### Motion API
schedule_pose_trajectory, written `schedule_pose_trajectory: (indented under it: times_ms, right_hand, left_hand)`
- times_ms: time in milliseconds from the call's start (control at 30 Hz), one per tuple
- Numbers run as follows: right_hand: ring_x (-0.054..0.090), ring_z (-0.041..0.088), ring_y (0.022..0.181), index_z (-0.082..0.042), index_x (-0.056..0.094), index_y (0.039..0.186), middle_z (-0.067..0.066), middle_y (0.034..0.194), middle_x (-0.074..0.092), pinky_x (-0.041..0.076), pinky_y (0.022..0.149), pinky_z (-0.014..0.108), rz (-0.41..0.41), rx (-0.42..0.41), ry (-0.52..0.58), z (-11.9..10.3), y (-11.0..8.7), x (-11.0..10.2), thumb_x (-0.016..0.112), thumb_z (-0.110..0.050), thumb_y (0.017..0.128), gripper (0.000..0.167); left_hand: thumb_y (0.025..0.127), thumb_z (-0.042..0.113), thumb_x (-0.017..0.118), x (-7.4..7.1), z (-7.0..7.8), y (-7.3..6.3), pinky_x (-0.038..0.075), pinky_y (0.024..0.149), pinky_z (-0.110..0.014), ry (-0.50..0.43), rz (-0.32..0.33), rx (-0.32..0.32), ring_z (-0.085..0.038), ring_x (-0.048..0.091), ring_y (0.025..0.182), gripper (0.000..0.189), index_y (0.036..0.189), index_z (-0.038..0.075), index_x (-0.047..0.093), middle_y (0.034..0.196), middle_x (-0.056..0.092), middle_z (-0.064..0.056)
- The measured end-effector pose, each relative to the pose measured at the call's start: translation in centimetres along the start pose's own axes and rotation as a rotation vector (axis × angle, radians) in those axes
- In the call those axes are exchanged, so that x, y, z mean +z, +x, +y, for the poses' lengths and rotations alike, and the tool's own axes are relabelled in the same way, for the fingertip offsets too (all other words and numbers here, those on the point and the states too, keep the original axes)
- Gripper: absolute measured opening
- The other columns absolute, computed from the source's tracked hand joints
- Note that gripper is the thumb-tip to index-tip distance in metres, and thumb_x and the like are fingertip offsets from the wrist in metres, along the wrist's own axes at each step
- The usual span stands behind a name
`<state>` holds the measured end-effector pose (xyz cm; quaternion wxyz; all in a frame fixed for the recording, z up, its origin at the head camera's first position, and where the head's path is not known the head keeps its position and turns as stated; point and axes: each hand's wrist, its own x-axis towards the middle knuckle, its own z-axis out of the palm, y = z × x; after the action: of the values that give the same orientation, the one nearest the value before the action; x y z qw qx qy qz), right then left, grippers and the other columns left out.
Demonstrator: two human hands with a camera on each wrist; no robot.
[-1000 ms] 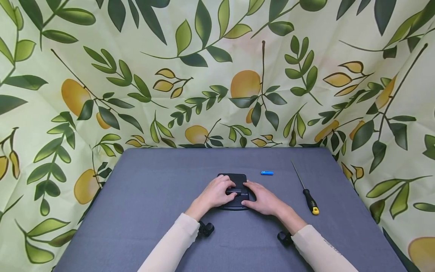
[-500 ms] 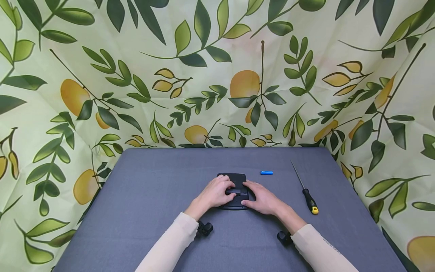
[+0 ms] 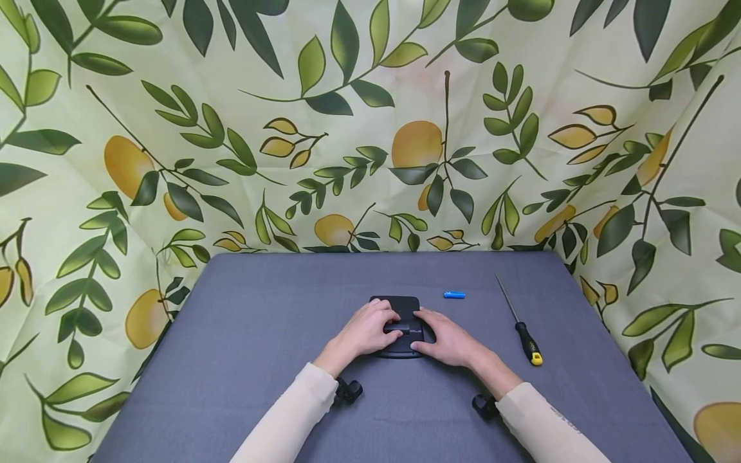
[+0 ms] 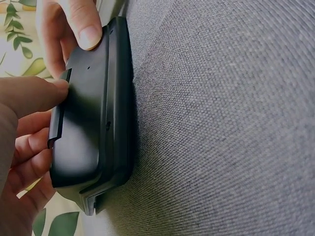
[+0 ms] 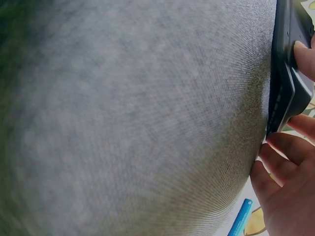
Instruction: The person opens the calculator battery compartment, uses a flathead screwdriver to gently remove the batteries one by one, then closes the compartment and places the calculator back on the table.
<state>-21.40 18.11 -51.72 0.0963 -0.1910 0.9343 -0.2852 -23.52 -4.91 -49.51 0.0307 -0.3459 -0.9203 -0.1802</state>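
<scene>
A black plastic device [image 3: 408, 302] lies flat on the cloth-covered table, a raised ridge running across its upper side. My left hand [image 3: 367, 326] is over its left part, the thumb and curled fingers pinching that ridge from opposite sides. In the left wrist view the thumb tip meets the ridge on the device's dark casing [image 4: 81, 142]. At the right edge, my right hand [image 3: 448, 337] holds the device, thumb on the upper face and fingers along the side. The right wrist view shows those fingertips low against the tabletop. The underside of the device is hidden.
A small blue battery [image 3: 454, 295] lies beyond the right hand. Farther right rests a screwdriver [image 3: 528, 341] with a black and yellow handle, its shaft pointing away. Leaf-patterned fabric [image 3: 359, 141] hangs behind the grey table [image 3: 278, 283] and along its sides.
</scene>
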Motion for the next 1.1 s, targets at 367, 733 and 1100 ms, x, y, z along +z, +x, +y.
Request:
schedule_pose_trajectory:
  times_ms: [367,733,1100]
  right_hand:
    - [0.038,0.037,0.145,-0.007,0.047,0.151,0.019,0.157,0.040,0.033,0.114,0.055,-0.001,0.004,-0.002,0.00,-0.04,0.00,0.073,-0.042,0.093,0.072]
    - [0.040,0.038,0.143,-0.005,0.049,0.149,0.021,0.155,0.043,0.035,0.113,0.056,0.019,-0.013,0.003,-0.01,-0.08,-0.04,0.073,-0.040,0.093,0.071]
    - [0.039,0.038,0.144,-0.006,0.048,0.150,0.020,0.156,0.042,0.034,0.113,0.056,0.013,-0.005,0.002,-0.02,-0.08,0.00,0.072,-0.042,0.093,0.072]
  left_hand:
    - [0.092,0.033,0.076,-0.04,-0.15,0.01,0.046,0.079,-0.028,0.004,-0.013,0.004,-0.012,0.053,0.090,0.028,0.111,0.013,0.077,0.098,0.062,0.004]
    - [0.092,0.035,0.075,0.02,-0.17,0.05,0.047,0.080,-0.028,0.011,-0.032,-0.002,-0.013,0.054,0.092,0.029,0.113,0.014,0.077,0.099,0.062,0.004]
    - [0.092,0.035,0.076,0.23,-0.14,-0.27,0.047,0.081,-0.028,0.019,-0.002,-0.011,-0.013,0.053,0.092,0.029,0.113,0.015,0.078,0.098,0.060,0.004]
